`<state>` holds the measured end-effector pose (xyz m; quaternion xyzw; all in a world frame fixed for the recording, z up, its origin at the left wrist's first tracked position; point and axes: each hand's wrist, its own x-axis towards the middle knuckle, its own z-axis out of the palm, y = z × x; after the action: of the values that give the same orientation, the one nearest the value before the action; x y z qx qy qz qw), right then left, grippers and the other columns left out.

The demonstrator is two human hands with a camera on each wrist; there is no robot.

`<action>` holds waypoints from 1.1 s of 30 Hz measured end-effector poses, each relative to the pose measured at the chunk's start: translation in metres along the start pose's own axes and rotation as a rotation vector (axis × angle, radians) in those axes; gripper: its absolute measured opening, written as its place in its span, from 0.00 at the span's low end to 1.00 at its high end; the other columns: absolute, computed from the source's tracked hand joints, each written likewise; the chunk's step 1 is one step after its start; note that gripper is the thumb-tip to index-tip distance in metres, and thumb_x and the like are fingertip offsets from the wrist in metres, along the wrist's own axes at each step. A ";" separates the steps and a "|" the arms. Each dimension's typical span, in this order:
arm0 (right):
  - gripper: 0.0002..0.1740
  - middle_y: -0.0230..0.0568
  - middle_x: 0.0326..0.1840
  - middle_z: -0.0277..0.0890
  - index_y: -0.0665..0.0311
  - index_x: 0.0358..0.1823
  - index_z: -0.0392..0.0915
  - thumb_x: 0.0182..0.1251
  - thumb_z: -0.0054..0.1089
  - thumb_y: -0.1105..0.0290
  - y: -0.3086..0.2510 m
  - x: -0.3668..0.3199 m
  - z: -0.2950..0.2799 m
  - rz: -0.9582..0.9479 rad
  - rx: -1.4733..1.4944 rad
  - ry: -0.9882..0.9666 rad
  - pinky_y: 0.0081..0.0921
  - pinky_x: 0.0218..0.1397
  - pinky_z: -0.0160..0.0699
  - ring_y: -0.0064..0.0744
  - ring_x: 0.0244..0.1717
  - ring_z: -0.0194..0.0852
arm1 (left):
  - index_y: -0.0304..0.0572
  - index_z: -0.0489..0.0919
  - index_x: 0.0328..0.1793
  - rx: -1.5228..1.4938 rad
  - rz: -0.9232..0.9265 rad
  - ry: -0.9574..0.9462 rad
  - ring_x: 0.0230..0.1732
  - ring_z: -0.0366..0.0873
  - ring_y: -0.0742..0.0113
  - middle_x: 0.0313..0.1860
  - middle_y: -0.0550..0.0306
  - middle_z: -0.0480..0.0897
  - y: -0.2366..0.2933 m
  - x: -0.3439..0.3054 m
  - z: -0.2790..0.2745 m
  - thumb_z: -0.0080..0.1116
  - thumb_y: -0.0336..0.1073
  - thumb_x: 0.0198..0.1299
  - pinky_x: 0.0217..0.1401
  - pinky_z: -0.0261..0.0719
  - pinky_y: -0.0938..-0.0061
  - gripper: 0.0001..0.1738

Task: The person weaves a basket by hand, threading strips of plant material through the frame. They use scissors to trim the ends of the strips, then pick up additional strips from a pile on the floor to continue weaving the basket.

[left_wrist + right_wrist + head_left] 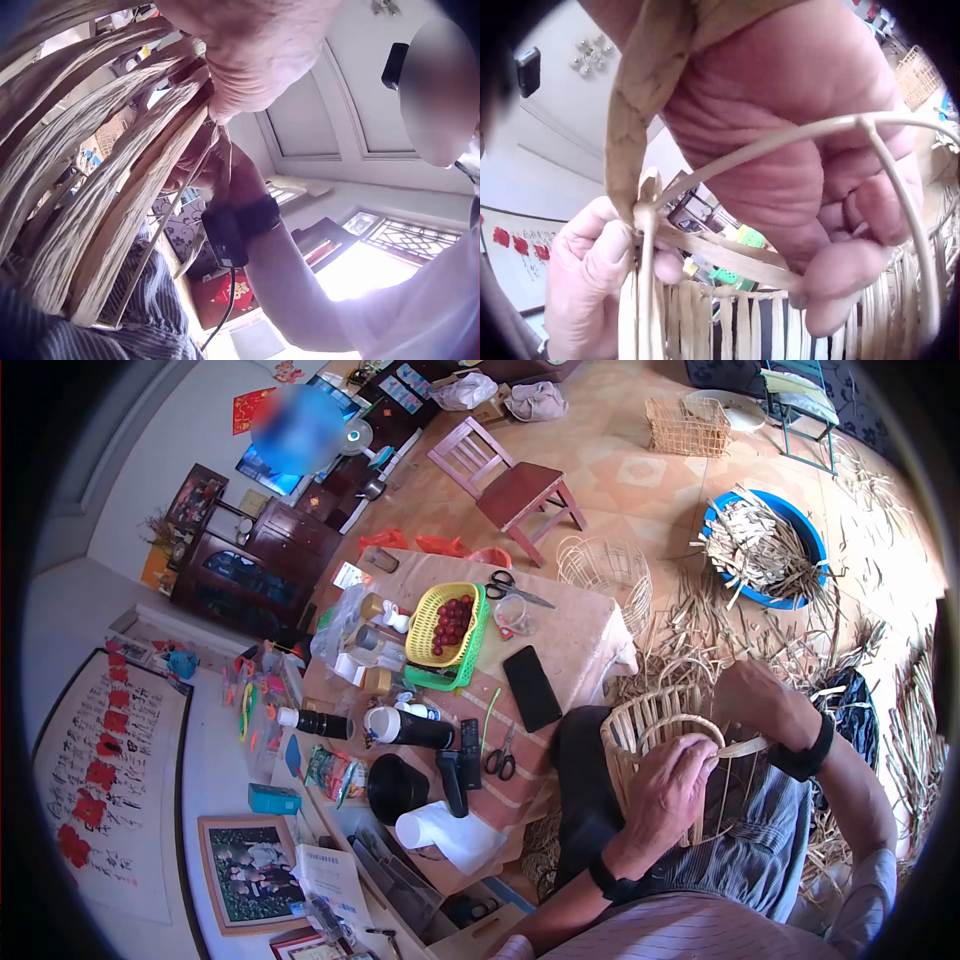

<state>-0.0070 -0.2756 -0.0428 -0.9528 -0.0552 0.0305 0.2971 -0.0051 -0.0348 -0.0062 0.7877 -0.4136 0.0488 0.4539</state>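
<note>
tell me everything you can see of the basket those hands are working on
The basket is unfinished. Pale, straw-coloured flat strips stand side by side as upright staves under a thin round hoop rim. It lies tilted on the person's striped trousers. The left hand pinches the rim where a loose strip wraps round it. The right hand curls over the rim further along.

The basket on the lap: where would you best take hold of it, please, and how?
Probably by its rim hoop, from the open end above, fingers curled round it: the hoop looks like one stiff ring, while the side strips are thin and gapped.
</note>
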 end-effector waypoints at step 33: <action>0.11 0.32 0.34 0.65 0.58 0.29 0.78 0.50 0.68 0.60 -0.108 -0.041 -0.072 -0.479 -0.434 0.445 0.35 0.46 0.73 0.36 0.42 0.72 | 0.39 0.84 0.50 -0.033 -0.229 -0.005 0.48 0.85 0.42 0.43 0.49 0.88 0.008 -0.007 -0.002 0.76 0.34 0.67 0.53 0.81 0.51 0.12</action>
<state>-0.0507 -0.2334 0.0789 -0.9370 -0.2154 -0.2593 0.0919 -0.0149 -0.0309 -0.0024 0.8225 -0.3227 -0.0123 0.4682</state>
